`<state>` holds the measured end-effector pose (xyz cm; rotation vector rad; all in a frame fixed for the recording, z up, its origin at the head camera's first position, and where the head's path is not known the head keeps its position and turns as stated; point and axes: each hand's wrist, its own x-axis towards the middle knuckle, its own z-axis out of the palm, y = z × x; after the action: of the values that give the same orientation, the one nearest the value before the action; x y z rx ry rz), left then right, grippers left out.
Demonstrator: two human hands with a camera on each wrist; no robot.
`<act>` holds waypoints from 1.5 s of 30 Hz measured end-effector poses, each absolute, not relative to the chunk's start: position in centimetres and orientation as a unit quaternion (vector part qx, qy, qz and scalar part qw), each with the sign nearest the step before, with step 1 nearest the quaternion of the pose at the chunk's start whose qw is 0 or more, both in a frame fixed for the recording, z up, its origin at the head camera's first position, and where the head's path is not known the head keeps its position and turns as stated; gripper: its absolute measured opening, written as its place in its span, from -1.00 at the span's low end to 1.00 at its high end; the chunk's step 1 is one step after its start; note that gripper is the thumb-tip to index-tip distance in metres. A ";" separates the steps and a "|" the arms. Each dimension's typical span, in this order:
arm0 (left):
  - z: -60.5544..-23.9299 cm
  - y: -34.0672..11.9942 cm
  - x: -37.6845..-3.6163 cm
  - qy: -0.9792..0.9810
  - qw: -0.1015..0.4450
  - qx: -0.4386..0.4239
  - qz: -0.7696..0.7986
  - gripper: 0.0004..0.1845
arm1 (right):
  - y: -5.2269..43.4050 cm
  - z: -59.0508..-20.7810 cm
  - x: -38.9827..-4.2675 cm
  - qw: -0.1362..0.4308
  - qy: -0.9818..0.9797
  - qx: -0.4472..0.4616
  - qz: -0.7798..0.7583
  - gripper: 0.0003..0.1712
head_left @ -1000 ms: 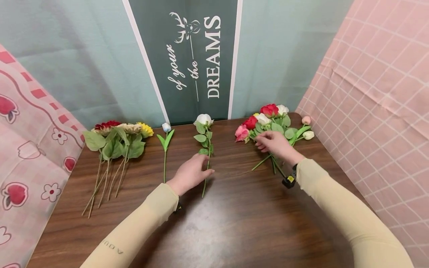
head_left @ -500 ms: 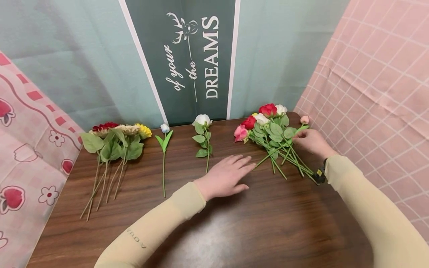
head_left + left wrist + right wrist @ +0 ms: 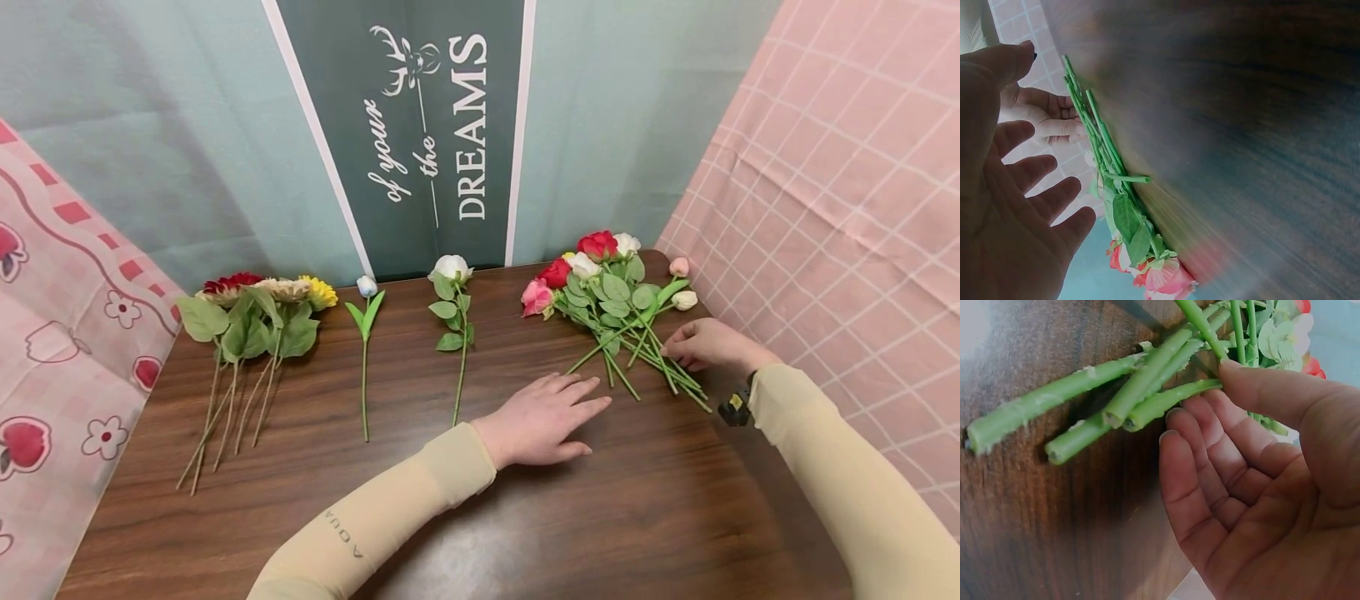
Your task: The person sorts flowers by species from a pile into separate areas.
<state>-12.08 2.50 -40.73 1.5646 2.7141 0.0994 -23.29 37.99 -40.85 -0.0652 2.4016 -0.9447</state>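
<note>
My right hand (image 3: 708, 343) is at the right side of a pile of roses (image 3: 615, 287) and tulips with crossed green stems. In the right wrist view, its thumb and forefinger pinch a green flower stem (image 3: 1175, 400), beside several other cut stem ends (image 3: 1035, 412). Which bloom that stem carries is hidden. My left hand (image 3: 536, 425) hovers palm down over the table, just left of the stem ends, fingers spread and holding nothing. A pink tulip (image 3: 678, 267) and a cream tulip (image 3: 684, 300) stick out at the pile's right edge.
A single white rose (image 3: 452, 268) lies mid-table, its stem end near the left sleeve. Left of it lies one pale blue tulip (image 3: 366, 287). Farther left is a bunch of red, cream and yellow flowers (image 3: 247, 333) with brownish stems. Cloth hangings border the table.
The left hand has left the white rose's stem and moved right, fingers spreading. The right hand has moved from over the pile's leaves to its right side and down toward the stem ends.
</note>
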 end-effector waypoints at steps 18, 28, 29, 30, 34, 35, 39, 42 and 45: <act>-41.2 1.8 -12.2 0.866 0.027 0.496 0.063 -0.27 | 37.5 -39.7 -22.5 0.280 0.890 -0.014 -0.359 -0.62; -41.5 0.5 -12.8 0.872 0.020 0.481 0.088 -0.31 | 36.5 -38.9 -21.5 0.218 0.895 -0.033 -0.388 -0.66; -41.5 0.3 -12.9 0.875 0.020 0.475 0.092 -0.31 | 36.2 -38.7 -21.3 0.211 0.893 -0.031 -0.395 -0.65; -41.4 0.1 -13.1 0.878 0.021 0.467 0.099 -0.32 | 35.9 -38.6 -21.2 0.205 0.892 -0.032 -0.401 -0.65; -41.0 -0.9 -13.9 0.898 0.026 0.410 0.157 -0.42 | 33.7 -38.2 -20.5 0.177 0.889 -0.039 -0.421 -0.58; -40.9 -1.2 -14.2 0.903 0.027 0.388 0.182 -0.44 | 32.9 -38.2 -20.3 0.173 0.883 -0.040 -0.435 -0.56; -40.5 -2.6 -15.4 0.901 0.035 0.272 0.336 -0.55 | 28.5 -38.6 -19.4 0.154 0.870 -0.048 -0.466 -0.54; -39.9 -3.8 -16.3 0.861 0.035 0.186 0.473 -0.60 | 24.4 -39.2 -18.7 0.143 0.856 -0.054 -0.494 -0.53; -39.3 -5.1 -17.0 0.809 0.031 0.127 0.573 -0.59 | 20.0 -39.8 -17.9 0.142 0.825 -0.063 -0.544 -0.54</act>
<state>-17.01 -5.09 -39.34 0.3928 2.4925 1.7666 -17.94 20.04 -39.76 -0.1827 2.3807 -1.5695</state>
